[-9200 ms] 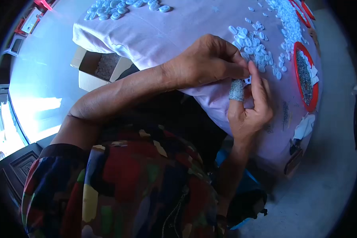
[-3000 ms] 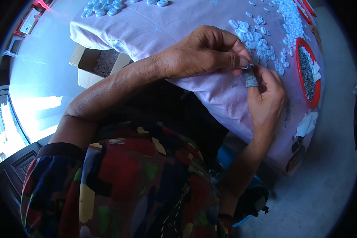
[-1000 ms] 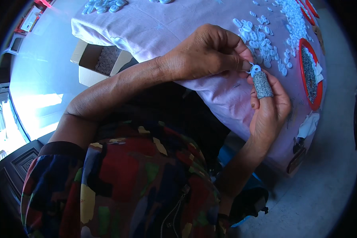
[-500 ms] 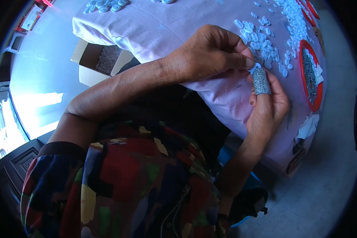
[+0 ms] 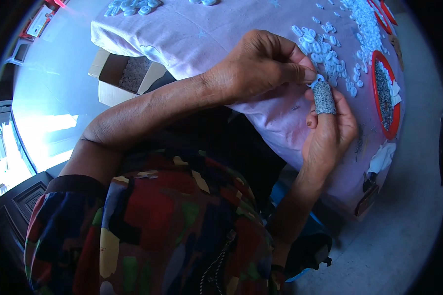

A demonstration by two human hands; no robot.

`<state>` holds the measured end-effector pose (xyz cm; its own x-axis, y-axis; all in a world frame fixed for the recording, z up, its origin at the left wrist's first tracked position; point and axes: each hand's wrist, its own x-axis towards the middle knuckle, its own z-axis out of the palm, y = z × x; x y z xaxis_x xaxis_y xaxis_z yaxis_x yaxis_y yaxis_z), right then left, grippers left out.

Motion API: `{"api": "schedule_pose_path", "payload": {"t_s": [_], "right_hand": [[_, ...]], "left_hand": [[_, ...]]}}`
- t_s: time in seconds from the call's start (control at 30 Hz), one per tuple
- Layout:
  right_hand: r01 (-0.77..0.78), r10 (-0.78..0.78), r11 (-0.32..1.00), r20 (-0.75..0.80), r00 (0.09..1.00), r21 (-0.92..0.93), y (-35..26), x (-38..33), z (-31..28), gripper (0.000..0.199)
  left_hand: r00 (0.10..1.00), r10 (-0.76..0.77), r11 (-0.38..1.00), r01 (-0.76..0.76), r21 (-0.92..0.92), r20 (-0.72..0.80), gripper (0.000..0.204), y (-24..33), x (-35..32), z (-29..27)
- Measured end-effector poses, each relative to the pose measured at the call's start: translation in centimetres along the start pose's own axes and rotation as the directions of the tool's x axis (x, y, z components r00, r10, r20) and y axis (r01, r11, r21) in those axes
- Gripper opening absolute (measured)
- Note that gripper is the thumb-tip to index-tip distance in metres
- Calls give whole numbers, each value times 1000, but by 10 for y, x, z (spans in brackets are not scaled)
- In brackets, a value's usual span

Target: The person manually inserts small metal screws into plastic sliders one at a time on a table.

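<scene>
My left hand (image 5: pixel 266 69) is closed in a pinch, thumb and forefinger on the edge of a small pale plastic ring (image 5: pixel 319 79). Just below it is my right hand (image 5: pixel 337 130), its thumb wrapped in a grey speckled cloth sleeve (image 5: pixel 324 98). That thumb presses the lower side of the ring against fingers mostly hidden behind it. Both hands meet over the near right part of the table, which has a pink cloth (image 5: pixel 221 29) over it. Whether a smaller part sits between the fingertips is hidden.
Loose pale plastic pieces (image 5: pixel 320 51) lie beyond my hands. To the right, a red tray (image 5: pixel 377 98) holds many small grey metal pieces. A crumpled white tissue (image 5: pixel 383 157) rests at the right edge. Below the table's left side stands a cardboard box (image 5: pixel 110 93) with pale pieces.
The pale ring has tilted and shows more of its opening above the sleeved thumb. My right hand has shifted very slightly; my left hand is almost where it was.
</scene>
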<state>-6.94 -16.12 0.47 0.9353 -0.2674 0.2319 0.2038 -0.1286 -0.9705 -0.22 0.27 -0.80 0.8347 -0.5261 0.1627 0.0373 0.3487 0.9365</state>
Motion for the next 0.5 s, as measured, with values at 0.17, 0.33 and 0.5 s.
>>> {"api": "schedule_pose_path", "payload": {"t_s": [0.17,0.33,0.5], "right_hand": [[-2,2,999,7,1000,34,0,0,6,23],[78,-73,990,43,996,-117,-10,9,0,22],[128,-70,920,165,984,-371,-19,13,-10,25]], "left_hand": [[999,6,997,-9,-71,-46,12,1,-1,2],[998,4,999,-2,32,-68,12,5,3,5],[998,62,948,-54,314,-16,14,5,4,0]]}}
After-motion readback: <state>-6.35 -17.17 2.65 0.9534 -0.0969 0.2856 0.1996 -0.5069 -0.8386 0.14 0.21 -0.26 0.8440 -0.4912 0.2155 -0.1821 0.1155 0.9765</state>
